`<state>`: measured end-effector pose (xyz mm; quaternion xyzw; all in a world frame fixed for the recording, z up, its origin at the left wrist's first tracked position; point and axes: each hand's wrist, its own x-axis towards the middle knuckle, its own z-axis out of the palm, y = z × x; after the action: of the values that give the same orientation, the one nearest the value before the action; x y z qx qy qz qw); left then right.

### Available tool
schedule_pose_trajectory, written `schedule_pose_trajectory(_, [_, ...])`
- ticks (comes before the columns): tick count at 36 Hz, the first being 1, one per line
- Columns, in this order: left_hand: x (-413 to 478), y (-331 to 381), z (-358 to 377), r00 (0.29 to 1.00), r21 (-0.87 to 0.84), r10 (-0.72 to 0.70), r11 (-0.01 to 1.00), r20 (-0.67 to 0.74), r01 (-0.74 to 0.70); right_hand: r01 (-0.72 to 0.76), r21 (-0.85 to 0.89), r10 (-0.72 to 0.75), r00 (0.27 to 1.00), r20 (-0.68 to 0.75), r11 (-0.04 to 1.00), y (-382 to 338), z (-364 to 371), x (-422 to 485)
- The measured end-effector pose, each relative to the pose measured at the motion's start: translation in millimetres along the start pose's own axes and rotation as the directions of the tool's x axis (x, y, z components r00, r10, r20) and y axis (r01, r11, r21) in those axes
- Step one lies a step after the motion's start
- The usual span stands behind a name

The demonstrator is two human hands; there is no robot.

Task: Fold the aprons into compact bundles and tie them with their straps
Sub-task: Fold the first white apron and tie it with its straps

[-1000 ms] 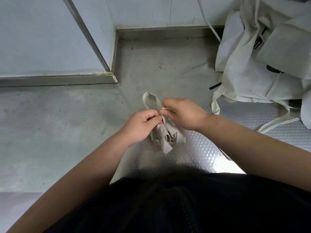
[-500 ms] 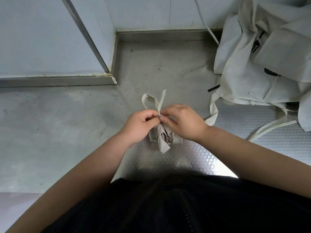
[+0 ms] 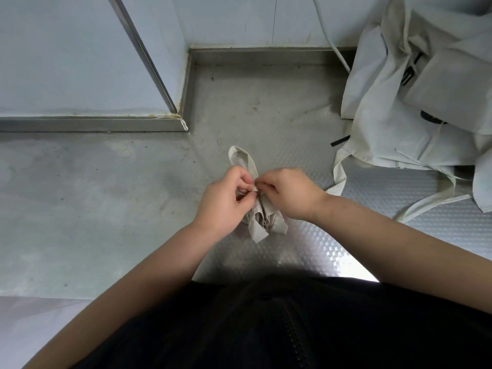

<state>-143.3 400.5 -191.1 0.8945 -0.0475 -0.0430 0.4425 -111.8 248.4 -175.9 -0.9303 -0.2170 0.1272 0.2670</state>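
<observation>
**Grip pinched on the knot, strap tail now out of sight**

Both grips are tight fingertip pinches. The left hand [image 3: 226,198] and right hand [image 3: 290,193] meet tip to tip at the base of the strap loop [image 3: 243,158], directly on top of the bundle [image 3: 266,222]. Neither holds anything else.

Change: half a second ago a loose strap tail stood up beside the loop. Now only the loop shows above the hands. The tail has been either drawn through or tucked under the fingers; can't tell which. The bundle has barely shifted, and its crumpled ends poke toward the near edge.

Position: the bundle is mid-worktop [image 3: 106,209], nearer the front edge. Can't tell whether it rests on the surface or is held just above it. It is well apart from the pile of unfolded aprons [image 3: 399,115] at the far right corner.

Read: the tie on this bundle looks like it is being cinched, a late step for this one. The knot is hidden under the fingers, so it isn't confirmed secure. With the pile untouched, the overall task is far from done.
</observation>
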Motion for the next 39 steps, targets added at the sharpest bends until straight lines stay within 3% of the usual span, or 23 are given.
schedule_pose_trajectory(4, [-6,-2,3,0.991,0.073,0.094,0.993,-0.093,-0.087,0.097,-0.131,-0.079,0.988,0.134,0.987,-2,-6,0])
schedule_pose_trajectory(7, [-10,-5,8,0.976,0.098,0.119,0.99,-0.18,-0.103,0.085,-0.118,-0.07,0.99,0.126,0.989,-1,-7,-2])
schedule_pose_trajectory(10, [-12,-6,14,0.969,0.053,0.057,0.998,-0.239,-0.045,-0.002,-0.035,0.007,0.991,0.13,0.999,0,-5,0])
schedule_pose_trajectory(12, [-13,-6,17,0.965,0.041,0.07,0.997,-0.254,-0.061,-0.152,0.117,0.124,0.969,0.213,0.981,0,-7,1])
schedule_pose_trajectory(15, [-14,-9,19,0.941,0.12,0.184,0.981,-0.285,-0.156,-0.342,0.358,0.229,0.919,0.321,0.869,-3,-10,4])
schedule_pose_trajectory(18, [-16,-14,19,0.92,0.214,0.275,0.952,-0.278,-0.22,-0.424,0.449,0.258,0.886,0.385,0.786,-5,-11,3])
schedule_pose_trajectory(22, [-17,-17,18,0.97,0.252,0.17,0.96,-0.175,-0.123,-0.532,0.556,0.247,0.826,0.508,0.638,-3,-13,5])
schedule_pose_trajectory(24, [-18,-14,19,0.971,0.258,0.124,0.964,-0.204,-0.069,-0.57,0.579,0.25,0.804,0.54,0.583,-3,-13,6])
schedule_pose_trajectory(26, [-19,-7,14,0.932,0.423,0.289,0.889,-0.218,-0.177,-0.595,0.59,0.259,0.789,0.557,0.546,-3,-13,7])
schedule_pose_trajectory(28, [-18,-7,11,0.852,0.644,0.509,0.695,-0.127,-0.319,-0.6,0.577,0.268,0.785,0.559,0.555,-1,-12,8])
schedule_pose_trajectory(30, [-15,-11,8,0.812,0.731,0.58,0.582,-0.066,-0.357,-0.594,0.535,0.281,0.783,0.555,0.601,0,-11,9])
schedule_pose_trajectory(34, [-12,-10,4,0.749,0.783,0.662,0.482,-0.03,-0.394,-0.582,0.534,0.287,0.794,0.536,0.614,-1,-10,8])
schedule_pose_trajectory(37, [-8,-6,2,0.76,0.785,0.65,0.471,0.0,-0.402,-0.555,0.538,0.271,0.811,0.518,0.635,-3,-12,4])
schedule_pose_trajectory(39, [-5,-3,0,0.785,0.778,0.619,0.483,0.021,-0.401,-0.438,0.424,0.25,0.868,0.428,0.793,-4,-13,1])
